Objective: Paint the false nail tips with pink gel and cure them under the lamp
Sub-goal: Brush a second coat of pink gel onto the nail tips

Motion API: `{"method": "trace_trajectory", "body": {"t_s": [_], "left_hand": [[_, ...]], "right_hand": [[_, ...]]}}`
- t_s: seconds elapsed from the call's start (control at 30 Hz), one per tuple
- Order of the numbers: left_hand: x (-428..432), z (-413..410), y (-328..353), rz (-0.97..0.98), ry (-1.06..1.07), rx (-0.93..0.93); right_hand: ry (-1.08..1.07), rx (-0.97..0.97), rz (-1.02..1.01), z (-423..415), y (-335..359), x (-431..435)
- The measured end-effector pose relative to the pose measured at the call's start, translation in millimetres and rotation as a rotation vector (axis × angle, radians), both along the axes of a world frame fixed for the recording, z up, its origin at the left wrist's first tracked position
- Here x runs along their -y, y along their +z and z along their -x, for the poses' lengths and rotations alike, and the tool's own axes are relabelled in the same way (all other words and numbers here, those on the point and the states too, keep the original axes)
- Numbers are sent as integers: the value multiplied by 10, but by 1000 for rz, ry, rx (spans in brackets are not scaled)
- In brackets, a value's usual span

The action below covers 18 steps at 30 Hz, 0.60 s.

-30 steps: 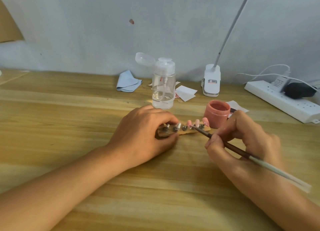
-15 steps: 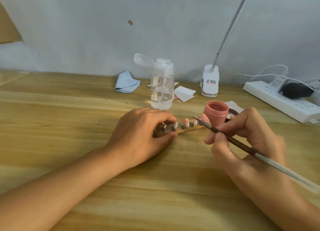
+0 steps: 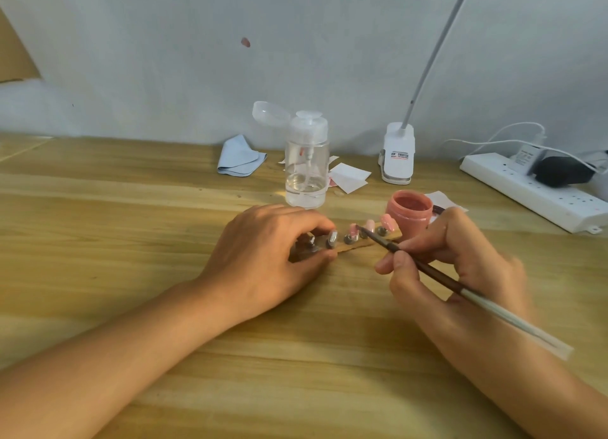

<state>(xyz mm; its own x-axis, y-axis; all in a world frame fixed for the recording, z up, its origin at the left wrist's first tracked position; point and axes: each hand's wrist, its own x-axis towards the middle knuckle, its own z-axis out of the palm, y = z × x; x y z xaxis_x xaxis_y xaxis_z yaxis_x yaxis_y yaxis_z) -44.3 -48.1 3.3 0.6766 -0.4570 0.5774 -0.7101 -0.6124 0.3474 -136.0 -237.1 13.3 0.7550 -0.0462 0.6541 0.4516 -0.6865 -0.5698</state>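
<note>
left hand (image 3: 263, 254) pinches wooden nail-tip strip (image 3: 350, 246) on pale wooden tabletop (image 3: 131, 225) | right hand (image 3: 460, 267) pinches brown-handled brush (image 3: 427, 269), bristles at pink false nail tip (image 3: 353, 230) | printed label (image 3: 399, 155) on white lamp base (image 3: 396, 170) too blurred to read

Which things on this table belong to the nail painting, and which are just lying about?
In use: brush in right hand; holder with nail tips, gripped by left hand; gel pot; lamp, probably for curing.
Lying about: pump bottle, blue cloth, paper slips, power strip.
</note>
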Motion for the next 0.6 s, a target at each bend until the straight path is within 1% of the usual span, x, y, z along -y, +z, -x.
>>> {"method": "trace_trajectory", "body": {"t_s": [0.27, 0.6], "left_hand": [[-4, 1, -3, -4, -9, 8], [-8, -14, -14, -10, -17, 25]], "right_hand": [[2, -25, -16, 9, -3, 13], [-13, 5, -20, 8, -2, 1]]}}
